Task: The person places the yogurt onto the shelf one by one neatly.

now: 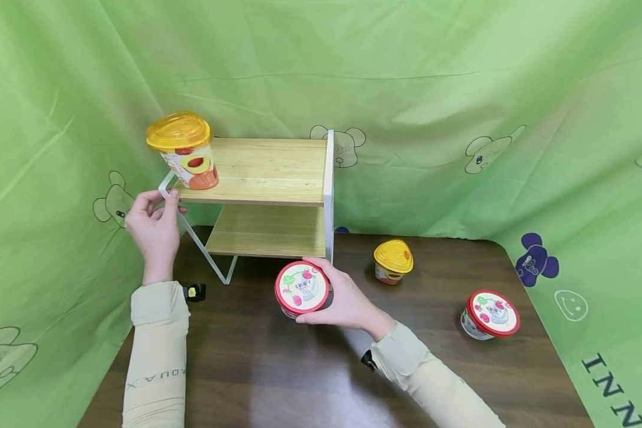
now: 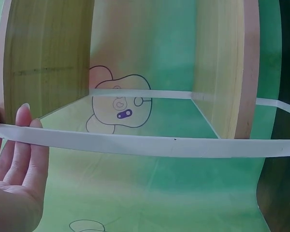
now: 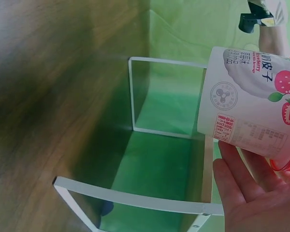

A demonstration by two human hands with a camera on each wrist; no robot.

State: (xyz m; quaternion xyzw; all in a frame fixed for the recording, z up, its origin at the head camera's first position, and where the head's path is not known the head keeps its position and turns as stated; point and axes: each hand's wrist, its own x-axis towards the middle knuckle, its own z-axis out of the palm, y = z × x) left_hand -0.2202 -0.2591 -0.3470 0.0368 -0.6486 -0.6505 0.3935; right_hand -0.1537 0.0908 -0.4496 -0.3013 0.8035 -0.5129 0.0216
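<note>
My left hand grips the white metal frame of a two-tier wooden shelf at its upper left corner; the left wrist view shows the fingers around the white bar. On the top board, above that hand, stands a cup with a yellow lid and peach pictures. My right hand holds a white strawberry yogurt cup with a red lid, in front of the shelf's lower board. In the right wrist view this strawberry cup lies sideways across the picture, above the fingers.
A smaller-looking yellow-lidded cup stands on the dark wooden table, right of the shelf. Farther right is another red-lidded cup. Green cloth with cartoon bears hangs behind and at both sides.
</note>
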